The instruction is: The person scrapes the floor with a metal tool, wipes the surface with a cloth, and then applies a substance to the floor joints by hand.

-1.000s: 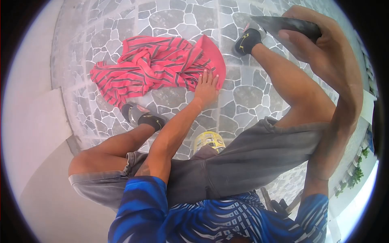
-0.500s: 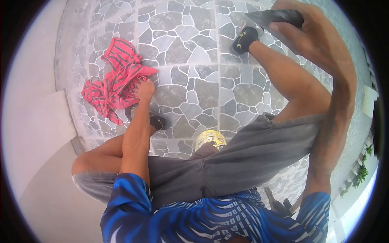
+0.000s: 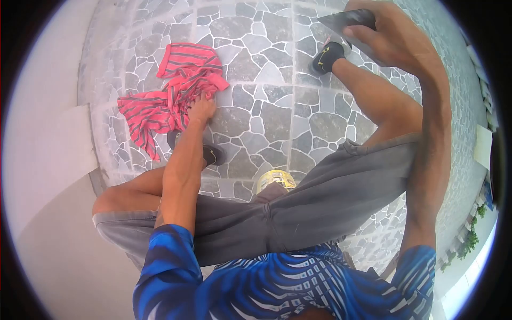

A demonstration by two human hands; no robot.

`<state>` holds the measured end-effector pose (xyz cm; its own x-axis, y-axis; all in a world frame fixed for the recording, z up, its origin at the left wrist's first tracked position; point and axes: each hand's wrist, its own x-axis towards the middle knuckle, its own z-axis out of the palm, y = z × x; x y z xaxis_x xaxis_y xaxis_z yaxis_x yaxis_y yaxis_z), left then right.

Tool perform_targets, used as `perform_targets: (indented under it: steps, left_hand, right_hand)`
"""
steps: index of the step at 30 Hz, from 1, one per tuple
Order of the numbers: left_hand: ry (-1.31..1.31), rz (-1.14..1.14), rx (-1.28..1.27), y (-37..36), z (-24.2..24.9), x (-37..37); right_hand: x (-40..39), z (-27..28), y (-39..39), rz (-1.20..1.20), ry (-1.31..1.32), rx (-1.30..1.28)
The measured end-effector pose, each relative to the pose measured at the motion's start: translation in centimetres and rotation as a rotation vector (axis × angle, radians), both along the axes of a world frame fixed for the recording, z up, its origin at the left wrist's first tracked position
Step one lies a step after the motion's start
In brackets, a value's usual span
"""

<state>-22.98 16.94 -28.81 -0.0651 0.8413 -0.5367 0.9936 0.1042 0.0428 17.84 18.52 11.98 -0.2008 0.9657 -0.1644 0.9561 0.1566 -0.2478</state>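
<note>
A pink cloth with dark stripes (image 3: 186, 66) lies crumpled on the stone-patterned floor (image 3: 266, 120), at the left. My left hand (image 3: 201, 110) is closed on its lower right part, with the fingers partly buried in the folds. Raised at the upper right, my right hand (image 3: 376, 40) grips a dark, flat, pointed object (image 3: 349, 20) between thumb and fingers, its tip toward the left. What kind of object it is, I cannot tell.
My shoes are at the left (image 3: 214, 155), beside the cloth, and at the upper right (image 3: 329, 57). A yellow container (image 3: 276, 180) stands between my legs, partly hidden. A pale wall (image 3: 48, 149) runs along the left, and green plants (image 3: 469, 242) show at the far right.
My left hand has moved slightly right with the cloth, which has shifted right and spread out more. The right hand and its dark object have moved a little left.
</note>
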Motion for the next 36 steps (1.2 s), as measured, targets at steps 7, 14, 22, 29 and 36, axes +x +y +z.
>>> perform_targets:
  steps: [7, 14, 22, 29, 36]
  left_hand:
    - [0.021, -0.223, -0.176, 15.6, 5.7, -15.0]
    - [-0.163, -0.302, -0.045, 13.7, 29.9, -16.4]
    - [0.304, -0.042, -0.361, 9.4, 31.2, -21.7]
    - [-0.086, -0.514, 0.214, 6.2, 36.3, -8.1]
    - [-0.474, -0.839, 0.102, -4.8, 39.2, 3.3]
  right_hand:
    - [-1.2, 0.8, -0.6, -0.099, 0.053, -0.073]
    - [-0.5, -5.6, 0.2, 0.047, 0.085, -0.034]
    - [1.9, -12.5, -2.0, 0.165, 0.019, -0.146]
    - [0.8, -20.9, -2.6, 0.228, -0.093, -0.208]
    - [-5.9, -32.0, -6.4, 0.214, -0.191, -0.365]
